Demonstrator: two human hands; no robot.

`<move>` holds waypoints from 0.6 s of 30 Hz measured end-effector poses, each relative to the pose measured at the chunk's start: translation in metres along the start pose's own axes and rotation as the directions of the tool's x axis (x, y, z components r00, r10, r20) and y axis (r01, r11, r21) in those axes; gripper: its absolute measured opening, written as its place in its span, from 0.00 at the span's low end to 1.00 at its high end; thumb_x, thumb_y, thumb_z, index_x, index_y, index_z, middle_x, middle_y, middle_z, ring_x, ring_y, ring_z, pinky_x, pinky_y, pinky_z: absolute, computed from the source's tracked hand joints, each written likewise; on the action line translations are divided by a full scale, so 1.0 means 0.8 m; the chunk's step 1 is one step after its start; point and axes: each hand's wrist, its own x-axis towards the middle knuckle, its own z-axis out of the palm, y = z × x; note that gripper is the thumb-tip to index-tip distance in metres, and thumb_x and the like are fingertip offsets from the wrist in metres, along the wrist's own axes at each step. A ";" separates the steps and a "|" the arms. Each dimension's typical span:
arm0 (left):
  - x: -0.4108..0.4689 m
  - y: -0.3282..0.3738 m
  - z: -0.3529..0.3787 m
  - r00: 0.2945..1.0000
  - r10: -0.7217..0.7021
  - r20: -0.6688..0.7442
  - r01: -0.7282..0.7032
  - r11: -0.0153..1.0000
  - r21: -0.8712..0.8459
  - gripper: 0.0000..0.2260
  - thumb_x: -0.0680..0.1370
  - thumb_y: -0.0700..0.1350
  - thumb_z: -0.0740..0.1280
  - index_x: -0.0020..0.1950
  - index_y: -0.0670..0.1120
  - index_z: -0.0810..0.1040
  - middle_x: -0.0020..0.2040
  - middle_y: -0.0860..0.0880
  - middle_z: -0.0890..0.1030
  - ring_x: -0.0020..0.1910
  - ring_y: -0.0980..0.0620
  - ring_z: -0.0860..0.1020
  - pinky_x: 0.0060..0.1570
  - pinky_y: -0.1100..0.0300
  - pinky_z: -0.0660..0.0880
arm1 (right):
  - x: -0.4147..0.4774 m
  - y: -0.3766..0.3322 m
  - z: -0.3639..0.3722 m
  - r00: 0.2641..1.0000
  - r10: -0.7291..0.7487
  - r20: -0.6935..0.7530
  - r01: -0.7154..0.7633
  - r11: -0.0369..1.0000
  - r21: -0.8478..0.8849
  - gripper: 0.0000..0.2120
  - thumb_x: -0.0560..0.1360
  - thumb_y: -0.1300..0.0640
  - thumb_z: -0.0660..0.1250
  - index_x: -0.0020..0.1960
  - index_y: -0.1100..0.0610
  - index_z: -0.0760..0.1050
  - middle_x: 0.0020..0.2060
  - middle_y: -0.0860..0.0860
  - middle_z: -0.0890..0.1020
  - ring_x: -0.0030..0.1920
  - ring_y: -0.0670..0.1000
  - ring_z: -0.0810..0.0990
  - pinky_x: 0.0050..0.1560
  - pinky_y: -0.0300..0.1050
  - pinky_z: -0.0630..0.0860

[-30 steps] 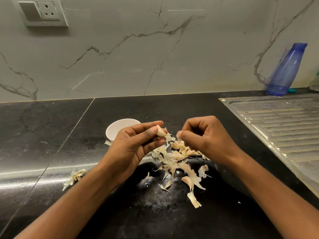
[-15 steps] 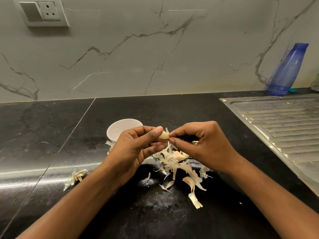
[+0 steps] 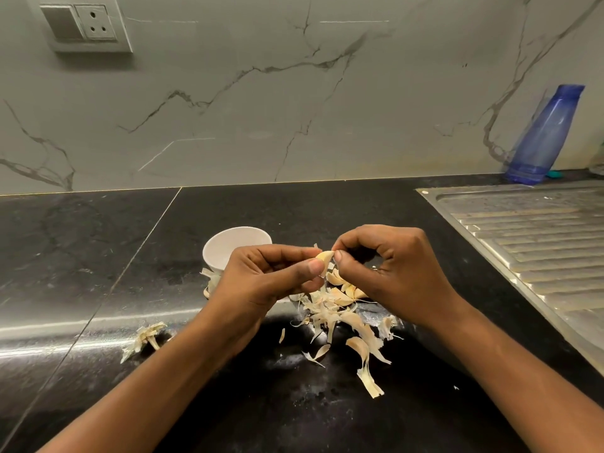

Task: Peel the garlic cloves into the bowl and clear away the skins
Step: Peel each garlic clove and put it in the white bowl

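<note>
Your black countertop [image 3: 98,256] carries all of the work, and the steel drainboard [image 3: 539,240] lies well apart on your right, so ignore it for now. Your left hand [image 3: 261,279] and right hand [image 3: 398,273] meet fingertip to fingertip above the middle of the counter. The left hand is curled, with the thumb pressing from the near side and the forefinger from the far side. The right hand has thumb and forefinger pressed together in a fine pinch and the other fingers arched. The white bowl [image 3: 228,246] stands upright just behind your left hand, partly hidden by it, so that hand looks the nearer one for the drop. I cannot see into the bowl. The pile of skins [image 3: 330,312] lies on the counter directly below both hands, with a few whole-looking cloves mixed in at its far edge, and a stray clump [image 3: 143,338] lies apart to the left. The garlic clove [image 3: 324,256] is off the counter, held in your left pinch. Its long axis tilts from low and near your left thumb up towards the right, with the tip pointing at your right fingertips, which nip that tip or the skin on it. Your pull should probably run along that axis, away from the left hand, and a sideways tug may tear the skin short
</note>
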 end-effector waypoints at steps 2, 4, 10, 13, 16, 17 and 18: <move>-0.001 -0.002 0.001 0.998 0.058 0.019 -0.059 0.996 0.061 0.14 0.72 0.41 0.75 0.57 0.38 0.87 0.50 0.38 0.88 0.43 0.47 0.87 0.48 0.58 0.84 | 0.000 0.000 -0.001 1.000 0.013 0.008 -0.013 1.000 0.016 0.03 0.79 0.61 0.74 0.48 0.56 0.86 0.39 0.44 0.85 0.39 0.46 0.84 0.39 0.37 0.79; -0.002 -0.004 0.002 0.993 0.107 0.038 -0.111 0.988 0.111 0.14 0.74 0.41 0.73 0.59 0.38 0.85 0.49 0.40 0.88 0.45 0.47 0.87 0.49 0.58 0.84 | 0.000 -0.001 -0.002 0.999 0.044 0.013 -0.044 0.997 0.058 0.04 0.79 0.62 0.74 0.48 0.55 0.86 0.38 0.43 0.85 0.38 0.47 0.84 0.38 0.33 0.77; -0.003 -0.007 -0.001 0.981 0.160 0.113 -0.177 0.971 0.159 0.14 0.79 0.41 0.70 0.63 0.40 0.84 0.53 0.42 0.88 0.48 0.44 0.87 0.53 0.54 0.84 | -0.001 -0.006 -0.003 0.979 0.191 0.071 -0.204 0.929 0.308 0.05 0.80 0.62 0.73 0.48 0.55 0.87 0.37 0.52 0.86 0.35 0.56 0.85 0.36 0.54 0.84; -0.004 -0.004 0.000 0.975 0.176 0.132 -0.192 0.975 0.116 0.14 0.78 0.40 0.69 0.62 0.38 0.83 0.53 0.41 0.88 0.49 0.43 0.87 0.52 0.56 0.84 | 0.000 -0.008 -0.002 0.956 0.273 0.110 -0.292 0.840 0.458 0.07 0.80 0.65 0.71 0.49 0.58 0.86 0.38 0.54 0.87 0.36 0.54 0.86 0.38 0.45 0.84; -0.002 -0.007 0.000 0.972 0.208 0.105 -0.220 0.968 0.121 0.14 0.78 0.39 0.70 0.63 0.38 0.82 0.53 0.40 0.87 0.50 0.41 0.87 0.52 0.56 0.84 | 0.003 -0.008 0.001 0.920 0.365 0.146 -0.385 0.767 0.514 0.05 0.80 0.65 0.70 0.51 0.58 0.85 0.40 0.55 0.88 0.37 0.53 0.87 0.40 0.43 0.85; 0.000 -0.009 0.000 0.971 0.219 0.093 -0.230 0.964 0.134 0.14 0.78 0.39 0.70 0.63 0.38 0.82 0.53 0.40 0.87 0.51 0.40 0.87 0.52 0.55 0.84 | 0.004 -0.007 0.001 0.910 0.386 0.154 -0.407 0.754 0.516 0.05 0.80 0.64 0.71 0.51 0.58 0.85 0.41 0.55 0.88 0.38 0.53 0.88 0.41 0.43 0.85; 0.000 -0.010 -0.001 0.970 0.230 0.085 -0.240 0.959 0.151 0.13 0.79 0.39 0.71 0.63 0.38 0.82 0.53 0.41 0.87 0.51 0.40 0.87 0.53 0.54 0.84 | 0.005 -0.006 0.001 0.902 0.400 0.163 -0.423 0.745 0.516 0.04 0.80 0.63 0.72 0.52 0.58 0.85 0.41 0.55 0.89 0.39 0.54 0.88 0.42 0.44 0.86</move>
